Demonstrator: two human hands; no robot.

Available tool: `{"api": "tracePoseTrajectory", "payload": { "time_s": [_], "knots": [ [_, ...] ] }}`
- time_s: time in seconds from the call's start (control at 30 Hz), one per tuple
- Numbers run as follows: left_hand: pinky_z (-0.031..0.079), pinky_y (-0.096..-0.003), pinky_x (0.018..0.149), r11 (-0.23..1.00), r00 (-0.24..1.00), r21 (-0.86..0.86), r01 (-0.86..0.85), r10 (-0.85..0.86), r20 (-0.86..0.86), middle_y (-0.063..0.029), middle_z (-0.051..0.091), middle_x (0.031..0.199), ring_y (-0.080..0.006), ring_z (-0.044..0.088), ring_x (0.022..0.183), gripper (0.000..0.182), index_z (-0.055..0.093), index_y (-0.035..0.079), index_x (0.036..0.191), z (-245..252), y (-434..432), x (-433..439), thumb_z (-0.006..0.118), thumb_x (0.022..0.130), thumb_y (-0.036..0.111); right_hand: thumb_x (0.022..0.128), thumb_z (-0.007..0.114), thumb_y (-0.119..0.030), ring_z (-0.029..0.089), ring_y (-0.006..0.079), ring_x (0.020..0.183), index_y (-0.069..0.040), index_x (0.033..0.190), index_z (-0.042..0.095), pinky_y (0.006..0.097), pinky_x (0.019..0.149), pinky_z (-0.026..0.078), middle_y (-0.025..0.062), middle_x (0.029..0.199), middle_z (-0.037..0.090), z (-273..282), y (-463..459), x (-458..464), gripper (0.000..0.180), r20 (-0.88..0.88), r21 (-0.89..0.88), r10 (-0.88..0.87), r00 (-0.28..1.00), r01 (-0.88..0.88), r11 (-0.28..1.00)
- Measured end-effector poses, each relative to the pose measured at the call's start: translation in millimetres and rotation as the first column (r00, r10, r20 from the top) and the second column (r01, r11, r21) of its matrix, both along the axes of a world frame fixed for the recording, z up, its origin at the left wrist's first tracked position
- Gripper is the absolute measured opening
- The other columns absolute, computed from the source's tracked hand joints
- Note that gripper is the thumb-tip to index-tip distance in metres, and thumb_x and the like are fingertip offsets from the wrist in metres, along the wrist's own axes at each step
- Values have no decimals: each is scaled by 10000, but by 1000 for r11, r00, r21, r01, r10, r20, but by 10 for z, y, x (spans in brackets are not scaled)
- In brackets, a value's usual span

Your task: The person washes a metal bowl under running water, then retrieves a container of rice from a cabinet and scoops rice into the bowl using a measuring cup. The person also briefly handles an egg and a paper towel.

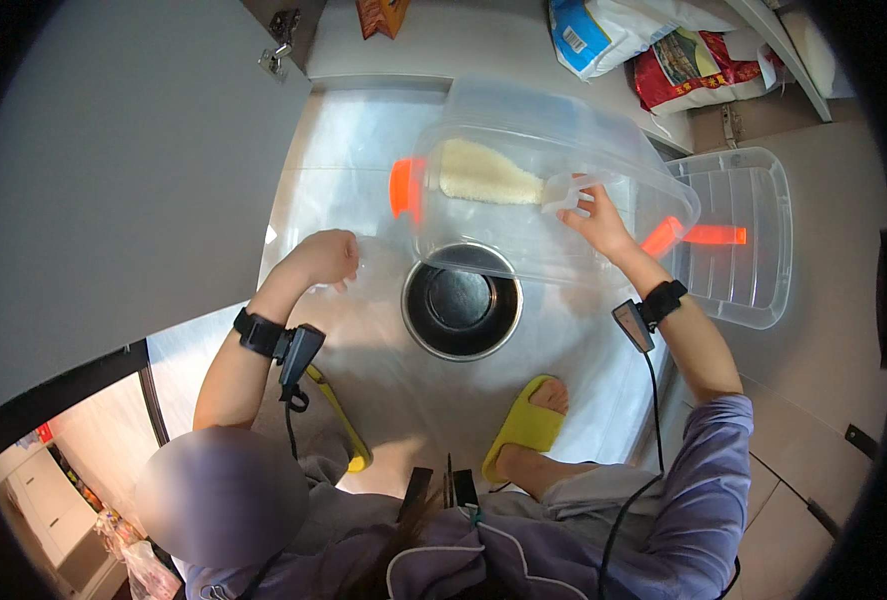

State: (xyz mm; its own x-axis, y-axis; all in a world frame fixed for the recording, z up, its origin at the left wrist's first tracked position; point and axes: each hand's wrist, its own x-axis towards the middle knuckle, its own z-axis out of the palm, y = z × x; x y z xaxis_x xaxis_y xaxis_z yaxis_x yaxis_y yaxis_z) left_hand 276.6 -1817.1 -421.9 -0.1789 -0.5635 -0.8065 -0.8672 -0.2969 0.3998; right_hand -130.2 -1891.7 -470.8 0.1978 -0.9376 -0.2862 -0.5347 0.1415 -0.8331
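My right hand grips a small translucent plastic cup or scoop inside a large clear plastic storage bin with orange latches. Pale grains that look like rice lie in the bin beside the scoop. The bin appears tilted, its near side reaching over the far edge of a round metal pot on the floor. Left of the pot, my left hand is curled and turned down; a faint clear shape shows by its fingers, but whether it holds this cannot be told.
A clear ribbed lid with an orange latch lies at the right. Behind the bin, a cabinet shelf bears a blue and white bag and a red bag. A grey cabinet door stands open at the left. Yellow-green slippers are below.
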Motion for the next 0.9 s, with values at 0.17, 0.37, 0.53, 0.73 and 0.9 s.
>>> {"api": "tracePoseTrajectory", "payload": {
  "time_s": [0.17, 0.37, 0.53, 0.73, 0.9],
  "knots": [
    [447, -270, 517, 982, 937, 173, -76, 130, -325, -173, 622, 967, -209, 678, 706, 139, 447, 0, 952, 527, 1, -335, 480, 838, 74, 799, 654, -266, 564, 220, 978, -19, 1183, 463, 319, 773, 509, 141, 1154, 502, 274, -21, -106, 495, 238, 314, -503, 831, 424, 849],
    [415, -239, 486, 997, 923, 76, -13, 42, -383, -111, 586, 1008, -159, 655, 708, 163, 434, 17, 1005, 670, -30, -669, 442, 873, 112, 825, 568, -141, 587, 168, 885, -3, 1104, 513, 272, 566, 521, 105, 1018, 520, 424, 41, -203, 316, 172, 242, -367, 914, 322, 915],
    [442, -258, 569, 993, 941, 117, -11, 50, -335, -78, 596, 935, -157, 624, 683, 309, 449, 12, 1121, 723, -93, -626, 461, 900, 228, 806, 575, -60, 602, 262, 864, -35, 1094, 553, 350, 697, 519, 129, 971, 572, 465, 122, -307, 290, -431, -93, 110, 896, -165, 982],
    [445, -262, 664, 993, 951, 108, -45, 75, -299, -75, 586, 967, -157, 616, 707, 472, 517, 7, 1115, 578, -134, -524, 428, 925, 430, 768, 569, -37, 585, 332, 904, -94, 1078, 581, 402, 777, 485, 137, 961, 606, 457, 59, -203, 315, -764, -171, 134, 631, -398, 901],
    [426, -295, 729, 994, 903, -37, -99, 74, -424, -118, 590, 874, -188, 558, 770, 584, 574, -9, 1014, 394, -56, -541, 383, 912, 534, 725, 602, -25, 594, 322, 874, -94, 1003, 601, 406, 760, 480, 125, 880, 632, 289, -119, -169, 287, -671, -68, 180, 719, -302, 951]
  ]
}}
